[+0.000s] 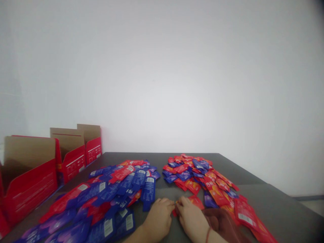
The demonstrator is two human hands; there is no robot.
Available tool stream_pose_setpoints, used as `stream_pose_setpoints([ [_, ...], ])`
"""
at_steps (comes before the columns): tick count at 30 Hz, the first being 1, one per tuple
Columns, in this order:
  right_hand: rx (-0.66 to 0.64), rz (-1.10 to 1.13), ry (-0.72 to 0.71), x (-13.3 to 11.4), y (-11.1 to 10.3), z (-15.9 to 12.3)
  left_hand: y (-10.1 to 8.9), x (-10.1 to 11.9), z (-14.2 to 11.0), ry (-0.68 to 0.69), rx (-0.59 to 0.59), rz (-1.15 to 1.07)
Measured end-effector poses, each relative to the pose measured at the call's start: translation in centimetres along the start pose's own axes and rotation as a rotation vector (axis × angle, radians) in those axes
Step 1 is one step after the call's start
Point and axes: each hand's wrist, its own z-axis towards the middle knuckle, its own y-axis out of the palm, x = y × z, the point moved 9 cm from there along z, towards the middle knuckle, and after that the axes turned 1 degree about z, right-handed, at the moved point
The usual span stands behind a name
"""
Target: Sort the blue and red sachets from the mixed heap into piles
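My left hand [160, 216] and my right hand [188, 216] meet low over the table, fingers bent and tips nearly touching. Between the fingertips shows a sliver of a red packet [174, 213], pinched from both sides and mostly hidden by my fingers. Just behind my right hand lies an orange-red packet [196, 201]; whether it is the same one I cannot tell. A spread pile of blue and red packets [108, 192] lies left of my left hand. Beyond and right of my right hand is a second heap of orange, red and blue packets [215, 189].
Several red cardboard boxes [74, 163] with brown flaps raised stand in a row along the left edge. The dark grey table [162, 165] reaches back to a pale wall [162, 84]. A blurred reddish-brown shape [225, 224] sits beside my right wrist.
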Motion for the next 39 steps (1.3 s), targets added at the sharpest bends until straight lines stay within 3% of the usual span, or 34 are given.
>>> stream_pose_setpoints([
  [3, -0.014, 0.038, -0.120, -2.4, 0.5, -0.8, 0.1, -0.5, -0.1, -0.032, 0.029, 0.008],
  [5, -0.011, 0.079, -0.176, -2.5, 0.5, -1.8, 0.4, -0.4, 0.0, -0.015, 0.002, 0.033],
  [8, -0.027, 0.102, -0.161, -0.5, 0.4, -3.0, 0.6, -0.1, 0.2, -0.009, -0.057, 0.073],
  [12, -0.029, 0.032, 0.019, 3.5, -0.6, -2.7, 0.1, 0.4, 0.4, -0.003, -0.094, 0.101],
  [14, -0.021, 0.008, 0.088, 4.2, -1.2, -2.1, 0.0, 0.6, 0.4, 0.001, -0.105, 0.112],
  [16, -0.018, 0.017, 0.107, 3.6, -1.5, -1.4, 0.1, 0.7, 0.5, -0.001, -0.122, 0.117],
  [21, -0.051, 0.060, -0.010, 0.4, -1.5, 0.1, 0.8, 0.1, 0.3, -0.016, -0.130, 0.113],
  [27, 0.010, -0.061, 0.200, 5.8, -3.7, 2.7, 1.1, -0.4, 0.2, 0.040, -0.060, 0.062],
  [30, -0.014, -0.114, 0.253, 6.8, -2.5, 2.6, 0.8, -0.6, 0.3, 0.016, -0.038, 0.014],
  [35, -0.039, -0.186, 0.253, 5.1, 0.1, 0.7, -0.2, -0.9, 0.0, -0.091, 0.015, -0.055],
  [37, -0.035, -0.206, 0.252, 5.0, 0.2, 0.2, -0.6, -0.5, -0.1, -0.076, 0.036, -0.053],
  [39, -0.029, -0.215, 0.256, 5.3, 0.1, 0.0, -0.7, 0.4, -0.1, 0.023, 0.043, -0.031],
])
